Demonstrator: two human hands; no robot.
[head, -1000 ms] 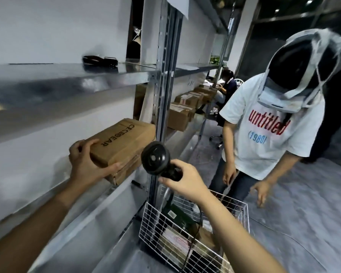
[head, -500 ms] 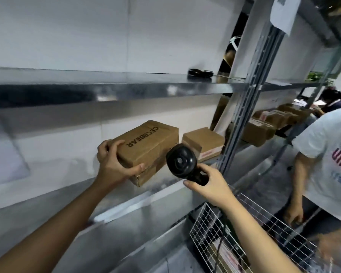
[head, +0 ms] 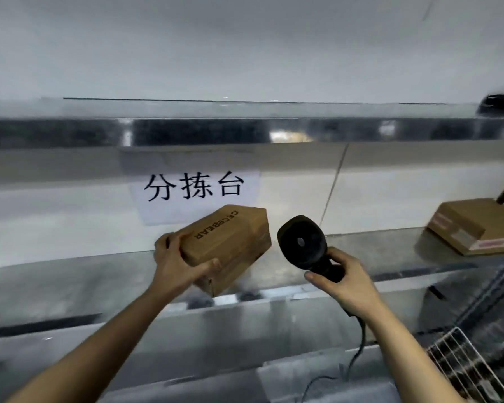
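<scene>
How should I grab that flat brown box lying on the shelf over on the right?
Grab the flat box by its near front edge, thumb on top, fingers slid underneath, coming from the open front of the shelf. It lies low and flat with the wall behind and another shelf above, so the front is probably the easiest way in.

Metal shelf (head: 376,253), taped cardboard box (head: 472,225) at right

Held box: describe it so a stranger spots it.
Find the white paper sign on the wall above the metal shelf. Just below, the left grip holds a brown carton tilted. Unlike the flat box far right, it bears black lettering on top.
</scene>
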